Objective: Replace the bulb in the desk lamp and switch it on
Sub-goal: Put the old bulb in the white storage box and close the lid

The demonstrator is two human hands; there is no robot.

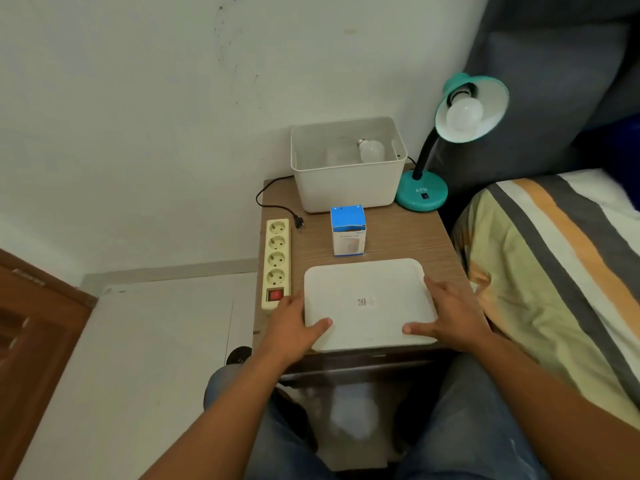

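A home bedroom: a striped-sheeted bed [554,258] stands beside a small wooden bedside table [398,237]

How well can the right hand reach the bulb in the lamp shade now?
Likely yes: the shade opens toward the person, its bulb is bare, and nothing stands between it and the right hand. That hand holds the white lid, though, and must free itself first.

White wall [138,116], bed [554,254] (floor [156,341] perhaps tiled)
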